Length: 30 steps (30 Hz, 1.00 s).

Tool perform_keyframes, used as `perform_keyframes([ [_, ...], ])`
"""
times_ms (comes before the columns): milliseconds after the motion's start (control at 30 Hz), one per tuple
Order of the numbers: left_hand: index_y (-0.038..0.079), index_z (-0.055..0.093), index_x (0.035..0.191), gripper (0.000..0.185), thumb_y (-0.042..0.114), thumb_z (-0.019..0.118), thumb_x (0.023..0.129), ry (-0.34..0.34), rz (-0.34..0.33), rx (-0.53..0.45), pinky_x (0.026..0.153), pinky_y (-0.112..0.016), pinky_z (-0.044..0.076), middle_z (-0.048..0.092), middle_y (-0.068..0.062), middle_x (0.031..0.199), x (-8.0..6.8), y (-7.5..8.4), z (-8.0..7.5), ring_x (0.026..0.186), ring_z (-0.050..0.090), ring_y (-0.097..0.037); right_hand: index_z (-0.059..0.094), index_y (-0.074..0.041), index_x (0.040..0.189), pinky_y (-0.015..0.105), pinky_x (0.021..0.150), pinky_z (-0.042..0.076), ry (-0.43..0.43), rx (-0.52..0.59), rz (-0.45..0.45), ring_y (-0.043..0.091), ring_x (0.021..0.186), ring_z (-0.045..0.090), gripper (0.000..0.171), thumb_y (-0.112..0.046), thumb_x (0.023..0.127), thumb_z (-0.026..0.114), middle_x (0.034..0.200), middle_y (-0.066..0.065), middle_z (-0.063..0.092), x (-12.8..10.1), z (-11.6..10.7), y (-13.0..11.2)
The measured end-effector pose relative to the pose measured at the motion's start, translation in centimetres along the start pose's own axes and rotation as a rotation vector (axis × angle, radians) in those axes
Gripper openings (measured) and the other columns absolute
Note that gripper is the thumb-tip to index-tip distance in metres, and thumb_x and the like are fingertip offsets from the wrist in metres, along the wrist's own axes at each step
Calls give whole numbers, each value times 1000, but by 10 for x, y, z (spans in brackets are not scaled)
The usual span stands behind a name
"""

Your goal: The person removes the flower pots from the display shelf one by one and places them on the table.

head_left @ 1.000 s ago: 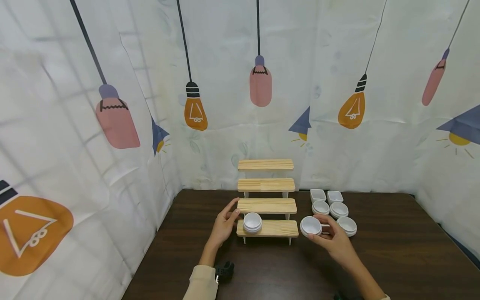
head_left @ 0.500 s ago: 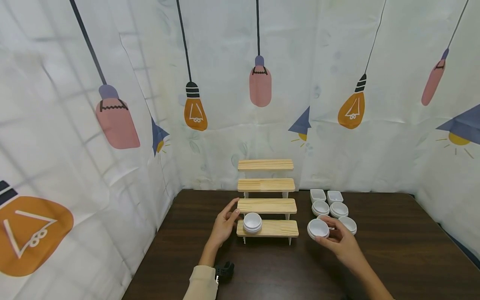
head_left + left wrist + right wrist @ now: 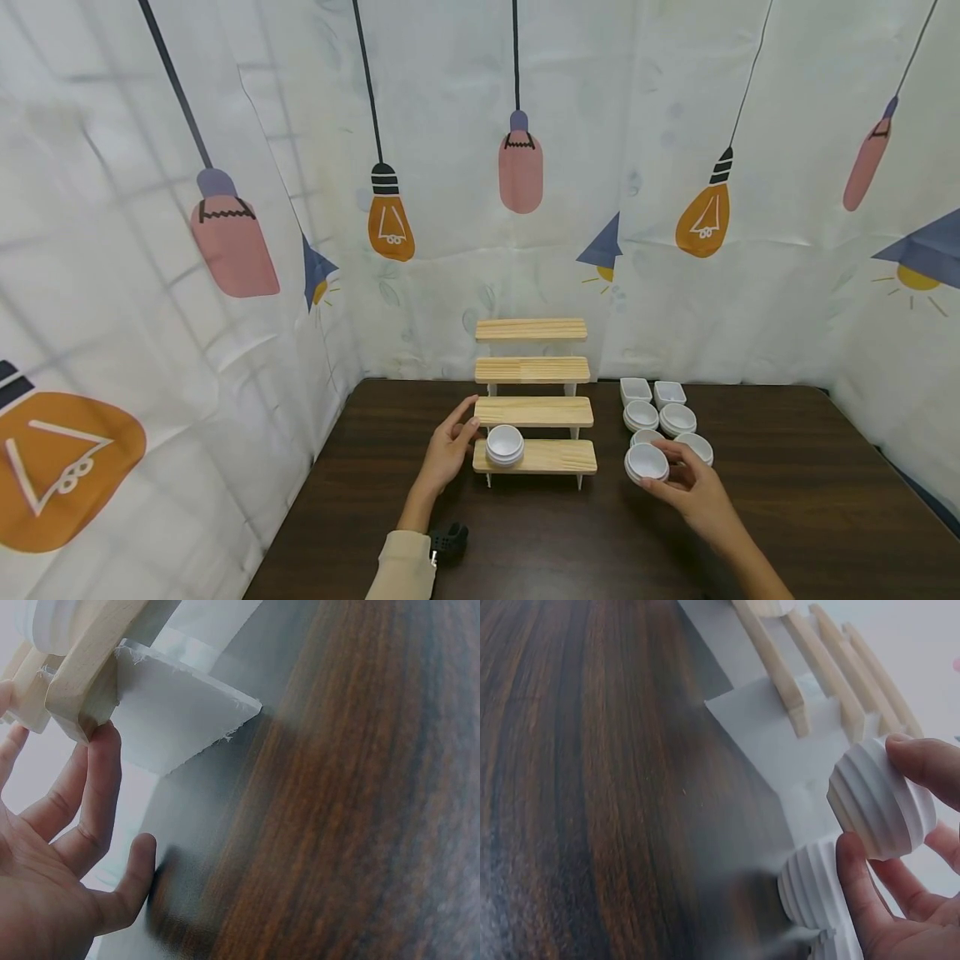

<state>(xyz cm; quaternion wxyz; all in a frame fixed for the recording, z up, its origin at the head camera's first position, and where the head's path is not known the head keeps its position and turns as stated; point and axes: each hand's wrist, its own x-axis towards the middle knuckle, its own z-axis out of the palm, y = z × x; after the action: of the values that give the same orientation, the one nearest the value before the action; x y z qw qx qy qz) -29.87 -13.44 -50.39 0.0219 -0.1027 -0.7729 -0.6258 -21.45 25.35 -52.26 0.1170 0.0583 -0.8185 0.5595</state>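
My right hand [image 3: 693,492] pinches a small white round ridged bowl [image 3: 647,462] between thumb and fingers. In the right wrist view the held bowl [image 3: 881,799] is tilted in that camera's frame, just above another ridged bowl [image 3: 814,881]. Left of it stands a four-tier wooden step shelf [image 3: 558,457] with white supports. A similar white bowl [image 3: 505,444] sits upright on its lowest tier, at the left. My left hand [image 3: 446,454] rests by the shelf's left end. In the left wrist view a fingertip touches the end of a wooden board [image 3: 79,697].
On the dark wooden table [image 3: 555,542], right of the shelf, several white bowls stand in two columns. Square bowls [image 3: 635,389] are at the back, round ones [image 3: 678,418] nearer. A patterned curtain [image 3: 450,292] hangs behind the table.
My right hand has moved right and a little nearer with the bowl, away from the shelf, uncovering part of another round bowl behind it. The left hand has stayed still.
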Motion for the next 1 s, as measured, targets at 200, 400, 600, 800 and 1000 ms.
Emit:
perform_keyframes([
  [200,21,48,154,48,20,56,107,33,-16,5,84,-62,57,69,-34,107,10,-24,4,92,70,-27,57,-2,135,22,71,56,3,-10,-2,3,86,67,56,-4,85,82,113,6,61,-2,-2,4],
  [400,27,49,153,48,28,58,106,32,3,16,76,-42,61,73,-23,98,14,-36,3,86,70,-19,57,-5,137,23,70,56,1,-14,18,3,87,66,58,-7,85,82,119,14,60,-3,-5,8],
  [600,35,51,150,46,35,60,104,27,5,13,73,-34,60,74,-14,91,14,-36,2,83,70,-18,55,-5,139,24,71,55,-21,-9,33,4,89,65,59,-9,86,82,127,20,59,-4,-8,12],
  [800,34,51,150,47,37,60,104,31,5,29,74,-36,60,74,-14,92,14,-35,2,84,69,-17,56,-4,138,24,71,56,-30,-9,25,4,89,65,57,-8,87,81,125,18,60,-5,-10,16],
  [1000,36,51,149,46,37,60,104,39,-2,36,76,-38,60,74,-13,93,13,-35,2,86,69,-17,55,-5,139,24,73,56,-46,-34,36,4,92,65,58,-13,88,81,125,14,60,-4,-13,21],
])
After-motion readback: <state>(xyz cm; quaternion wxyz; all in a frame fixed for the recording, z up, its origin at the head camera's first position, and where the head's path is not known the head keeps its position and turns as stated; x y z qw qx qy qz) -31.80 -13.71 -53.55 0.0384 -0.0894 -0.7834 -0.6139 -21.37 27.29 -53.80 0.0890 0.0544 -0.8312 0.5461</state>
